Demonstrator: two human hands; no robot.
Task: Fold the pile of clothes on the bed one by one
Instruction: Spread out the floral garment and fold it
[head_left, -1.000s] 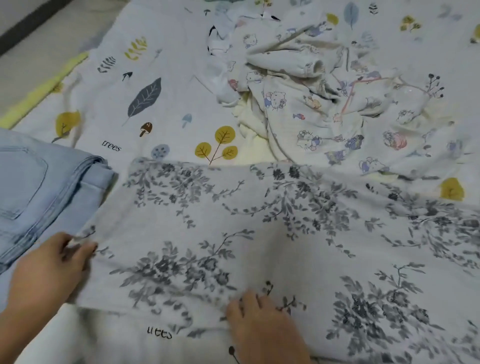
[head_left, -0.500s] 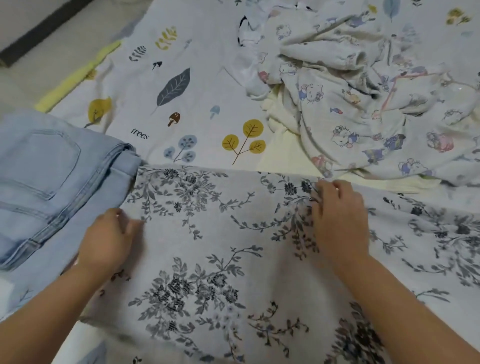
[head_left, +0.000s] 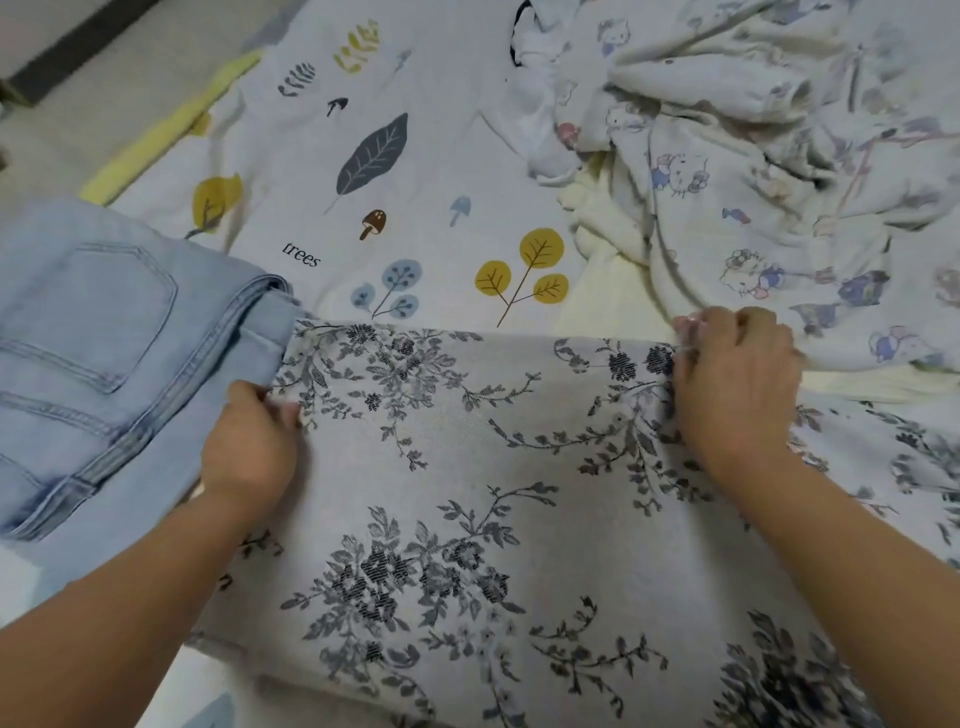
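A grey garment with a dark floral print (head_left: 467, 467) lies spread flat across the near part of the bed. My left hand (head_left: 249, 441) grips its left edge, beside the jeans. My right hand (head_left: 732, 384) pinches the garment's far top edge with curled fingers. A crumpled pile of clothes (head_left: 753, 156) with cartoon-cat prints and a cream piece lies at the far right, just beyond my right hand. Light blue jeans (head_left: 104, 353) lie folded at the left.
The bed sheet (head_left: 363, 182) has leaf, mushroom and tree prints and the word "trees". A yellow strip (head_left: 171, 130) marks the bed's left edge, with floor beyond it at the top left.
Both hands moved from the garment's near edge to its far part. My right hand reached the top edge and pinched it; my left hand slid up along the left edge.
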